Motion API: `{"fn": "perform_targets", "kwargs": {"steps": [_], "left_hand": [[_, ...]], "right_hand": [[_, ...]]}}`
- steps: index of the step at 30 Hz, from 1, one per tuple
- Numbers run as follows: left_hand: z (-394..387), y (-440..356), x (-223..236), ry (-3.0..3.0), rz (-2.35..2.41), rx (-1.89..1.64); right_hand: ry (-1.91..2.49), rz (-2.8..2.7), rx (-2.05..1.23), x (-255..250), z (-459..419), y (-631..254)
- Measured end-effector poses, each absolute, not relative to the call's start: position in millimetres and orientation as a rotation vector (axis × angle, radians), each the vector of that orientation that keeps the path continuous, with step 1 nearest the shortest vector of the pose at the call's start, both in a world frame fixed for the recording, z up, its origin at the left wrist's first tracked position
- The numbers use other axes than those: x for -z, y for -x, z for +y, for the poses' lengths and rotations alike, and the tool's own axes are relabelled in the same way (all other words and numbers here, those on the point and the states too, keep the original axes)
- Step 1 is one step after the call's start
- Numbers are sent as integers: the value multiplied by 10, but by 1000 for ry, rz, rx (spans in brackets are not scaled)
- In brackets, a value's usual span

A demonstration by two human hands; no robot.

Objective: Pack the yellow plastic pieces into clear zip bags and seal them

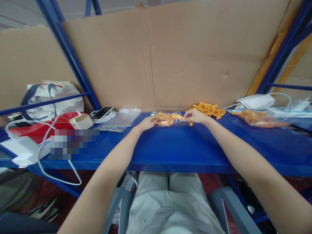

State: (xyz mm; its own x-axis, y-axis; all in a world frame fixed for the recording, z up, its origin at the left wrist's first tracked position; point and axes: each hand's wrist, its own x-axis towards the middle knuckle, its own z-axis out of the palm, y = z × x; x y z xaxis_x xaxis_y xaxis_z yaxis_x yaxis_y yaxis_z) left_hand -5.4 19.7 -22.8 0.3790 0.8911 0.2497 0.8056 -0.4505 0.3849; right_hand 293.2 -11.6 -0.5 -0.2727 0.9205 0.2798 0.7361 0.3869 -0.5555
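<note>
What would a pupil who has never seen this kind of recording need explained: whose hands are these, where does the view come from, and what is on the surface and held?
There is no robot here. One camera on a person's head looks down past their bare arms. The left hand and right hand hold opposite ends of a clear plastic bag of orange pieces over a blue metal shelf. Beyond the right hand lies a pile of loose orange pieces; farther right is another filled clear bag. On the left lie flat clear plastic bags and a dark-screened phone. A blurred patch hides something there.
</note>
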Motion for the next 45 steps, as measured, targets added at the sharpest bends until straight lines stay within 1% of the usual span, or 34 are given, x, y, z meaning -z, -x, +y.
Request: {"fn": "perform_targets", "kwargs": {"steps": [6, 16, 20, 23, 26, 31, 37, 45], "left_hand": [[175, 36, 229, -2421, 1452, -673], [173, 31, 234, -2436, 1336, -745], [202, 0, 265, -2512, 1301, -835], [196, -65, 278, -2607, 1287, -1006], [156, -168, 282, -2702, 1160, -1155], [90, -314, 283, -2768, 1098, -1274], [50, -316, 243, -2776, 1080, -1238], [-22, -361, 213, -2782, 1081, -1196]], "right_hand": [[1456, -2028, -599, 38, -128, -2936], [1389, -2065, -905, -41, -259, -2921], [1359, -2072, -908, -73, -269, -2925], [1341, -2048, -914, -71, -250, -2900], [1312, -2001, -907, -56, -231, -2868], [1255, -1988, -923, -47, -230, -2830], [1228, -1994, -924, -22, -219, -2808], [1244, -2031, -834, 25, -170, -2777]]}}
